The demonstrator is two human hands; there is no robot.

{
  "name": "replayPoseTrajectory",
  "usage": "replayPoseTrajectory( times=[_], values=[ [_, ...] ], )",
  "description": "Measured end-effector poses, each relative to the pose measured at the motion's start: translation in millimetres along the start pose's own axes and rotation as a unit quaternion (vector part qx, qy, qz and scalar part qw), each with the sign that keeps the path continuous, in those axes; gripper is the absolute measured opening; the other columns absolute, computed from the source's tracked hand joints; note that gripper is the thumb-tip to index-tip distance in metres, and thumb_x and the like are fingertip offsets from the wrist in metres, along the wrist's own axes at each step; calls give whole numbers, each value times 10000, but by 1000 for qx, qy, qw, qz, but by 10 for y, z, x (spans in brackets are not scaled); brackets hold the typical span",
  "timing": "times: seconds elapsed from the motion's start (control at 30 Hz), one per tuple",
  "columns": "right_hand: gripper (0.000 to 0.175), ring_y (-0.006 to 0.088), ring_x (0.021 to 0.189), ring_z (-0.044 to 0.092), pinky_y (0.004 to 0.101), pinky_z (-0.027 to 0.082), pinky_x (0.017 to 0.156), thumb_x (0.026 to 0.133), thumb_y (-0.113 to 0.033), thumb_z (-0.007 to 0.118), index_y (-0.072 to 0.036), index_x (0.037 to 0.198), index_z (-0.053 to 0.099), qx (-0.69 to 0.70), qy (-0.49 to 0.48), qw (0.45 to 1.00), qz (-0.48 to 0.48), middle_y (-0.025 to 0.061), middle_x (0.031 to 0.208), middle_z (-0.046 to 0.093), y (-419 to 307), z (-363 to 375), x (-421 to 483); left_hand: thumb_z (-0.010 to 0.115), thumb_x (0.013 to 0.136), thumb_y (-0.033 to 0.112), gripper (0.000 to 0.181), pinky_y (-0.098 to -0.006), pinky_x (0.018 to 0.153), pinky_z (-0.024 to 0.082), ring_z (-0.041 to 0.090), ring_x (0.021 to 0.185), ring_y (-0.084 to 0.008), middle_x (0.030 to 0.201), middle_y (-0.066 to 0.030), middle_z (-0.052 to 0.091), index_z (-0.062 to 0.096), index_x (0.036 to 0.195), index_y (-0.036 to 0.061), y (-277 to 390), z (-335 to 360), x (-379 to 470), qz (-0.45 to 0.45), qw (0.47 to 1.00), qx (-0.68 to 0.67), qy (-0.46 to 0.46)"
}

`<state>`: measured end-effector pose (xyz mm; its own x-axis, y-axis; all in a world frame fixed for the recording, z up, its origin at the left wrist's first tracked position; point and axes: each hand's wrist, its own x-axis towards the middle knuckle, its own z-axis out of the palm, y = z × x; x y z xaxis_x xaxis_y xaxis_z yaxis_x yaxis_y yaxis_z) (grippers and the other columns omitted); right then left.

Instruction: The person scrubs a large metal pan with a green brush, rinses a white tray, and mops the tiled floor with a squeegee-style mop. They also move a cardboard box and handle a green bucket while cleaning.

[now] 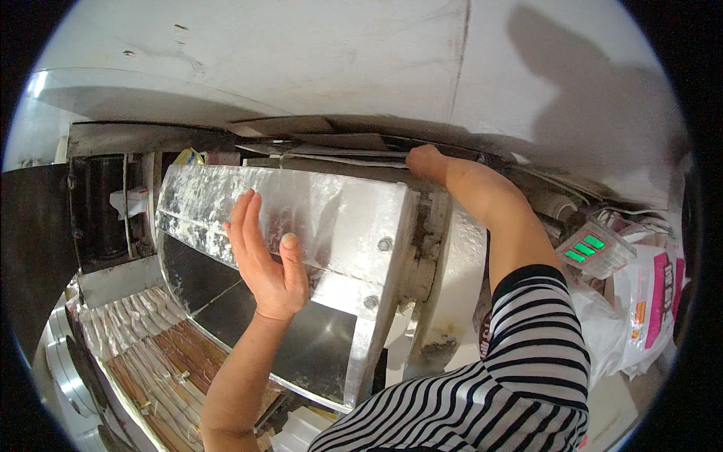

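A large metal machine hopper (282, 220) with shiny upper walls, bolts at its right end and a dark interior lies before me. In front of its upper wall my left hand (268, 271) is raised, fingers up and thumb apart, with nothing in it. I cannot tell whether its fingertips touch the metal. My right hand (426, 164) reaches past the hopper's far right corner, by thin flat sheets (350, 160) lying along the wall. The fingers of that hand are hidden, so a hold on anything cannot be made out.
A pale wall (339, 56) rises behind the machine. To the right are a scale display (587, 248) with green panels and a printed plastic bag (649, 311). At lower left lie a creased striped sheet (152, 350) and round metal containers (68, 367). A dark panel (36, 260) stands far left.
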<state>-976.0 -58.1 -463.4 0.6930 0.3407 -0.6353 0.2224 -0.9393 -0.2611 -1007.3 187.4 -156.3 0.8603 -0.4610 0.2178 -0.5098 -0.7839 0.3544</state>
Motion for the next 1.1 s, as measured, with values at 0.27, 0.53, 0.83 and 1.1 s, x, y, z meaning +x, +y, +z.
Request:
replayPoseTrajectory(
  times=[0.27, 0.53, 0.83, 1.1],
  values=[
    [223, 338, 893, 610, 429, 511, 736, 799, -138, 564, -12, 968, 636, 35, 118, 992, -2, 171, 967, 619, -51, -134, 318, 445, 872, 377, 569, -510, 1042, 163, 357, 1228, -400, 1284, -225, 412, 396, 1254, -41, 162, -51, -96, -13, 1000, -12, -3],
    [223, 379, 891, 587, 458, 499, 749, 792, -89, 539, 29, 971, 599, 151, 116, 981, 36, 218, 971, 594, -87, -121, 703, 498, 845, 355, 565, -524, 1038, 169, 380, 1211, -404, 1272, -224, 425, 413, 1230, -50, 317, -69, -211, -16, 1000, -5, -11],
    [157, 377, 818, 611, 477, 509, 699, 755, -30, 527, 36, 805, 660, 107, 192, 975, 1, 244, 861, 607, -45, 207, 724, 517, 837, 370, 569, -515, 1030, 197, 393, 1205, -400, 1245, -229, 451, 438, 1211, -52, 434, -52, -255, -17, 1000, -9, -5],
    [165, 385, 863, 580, 445, 506, 718, 719, -51, 546, 33, 848, 607, 143, 288, 945, -52, 220, 950, 556, -302, -590, 307, 568, 791, 305, 545, -530, 1028, 196, 399, 1200, -396, 1237, -212, 462, 452, 1203, -32, 402, -18, -194, -19, 1000, -10, -4]
  ],
)
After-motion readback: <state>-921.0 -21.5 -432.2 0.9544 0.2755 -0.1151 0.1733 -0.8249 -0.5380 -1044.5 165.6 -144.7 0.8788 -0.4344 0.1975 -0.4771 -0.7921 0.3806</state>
